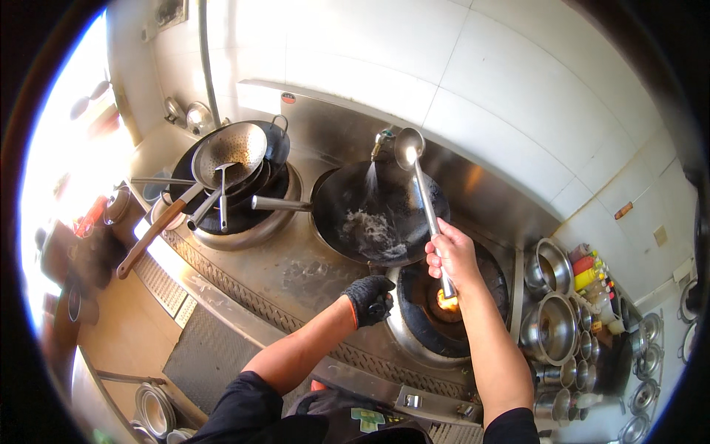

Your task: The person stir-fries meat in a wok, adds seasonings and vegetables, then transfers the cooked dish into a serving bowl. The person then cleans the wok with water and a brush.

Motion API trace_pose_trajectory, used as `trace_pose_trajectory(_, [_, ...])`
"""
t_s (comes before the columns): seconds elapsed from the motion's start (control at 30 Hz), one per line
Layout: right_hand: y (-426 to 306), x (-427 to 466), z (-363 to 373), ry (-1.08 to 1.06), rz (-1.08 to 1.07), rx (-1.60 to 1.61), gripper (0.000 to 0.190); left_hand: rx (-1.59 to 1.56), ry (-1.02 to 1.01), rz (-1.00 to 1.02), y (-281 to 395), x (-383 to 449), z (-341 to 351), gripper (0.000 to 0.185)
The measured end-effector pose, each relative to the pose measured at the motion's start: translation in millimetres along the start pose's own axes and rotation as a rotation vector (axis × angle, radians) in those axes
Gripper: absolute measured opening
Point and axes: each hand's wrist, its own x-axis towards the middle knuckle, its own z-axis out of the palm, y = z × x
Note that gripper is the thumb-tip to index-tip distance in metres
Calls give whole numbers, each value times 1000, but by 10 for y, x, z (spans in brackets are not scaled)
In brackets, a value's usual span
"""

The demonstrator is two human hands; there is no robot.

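Note:
My right hand (454, 252) grips the handle of a steel ladle (410, 145), its bowl raised above the far right rim of a black wok (338, 222). My left hand (369, 301), in a black glove, is curled just below the wok's near rim; whether it grips the wok's edge or a lug there cannot be made out. Water sprays from a tap (379, 145) into the wok, where it churns and foams. The wok's long metal handle (282, 203) points left. At the right, below my right hand, flame (447, 302) shows in a burner ring (407, 336).
Left, a perforated strainer (224, 147) with a wooden handle (152, 238) and a spatula (223, 197) rest over stacked woks (280, 141). Steel bowls (549, 327) and sauce bottles (585, 277) stand right. A steel splashback (333, 125) runs behind the range; its front edge (266, 338) is nearest me.

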Motion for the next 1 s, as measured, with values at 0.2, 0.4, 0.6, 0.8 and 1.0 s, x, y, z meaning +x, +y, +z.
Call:
trace_pose_trajectory(0.2, [42,96,77,18,-26,-15,24,-145,7,-60,29,43,35,29])
trace_pose_trajectory(0.4, [97,182,83,28,-53,-39,22,-206,31,-36,37,-10,157,28])
trace_pose_trajectory(0.6, [149,264,103,55,-54,-51,28,-185,21,20,18,-39,211,25])
trace_pose_trajectory(0.8, [217,330,150,51,-21,-55,35,-180,-49,53,-9,68,140,16])
trace_pose_trajectory(1.0, [244,335,176,52,3,-57,51,-140,-59,48,-5,105,112,13])
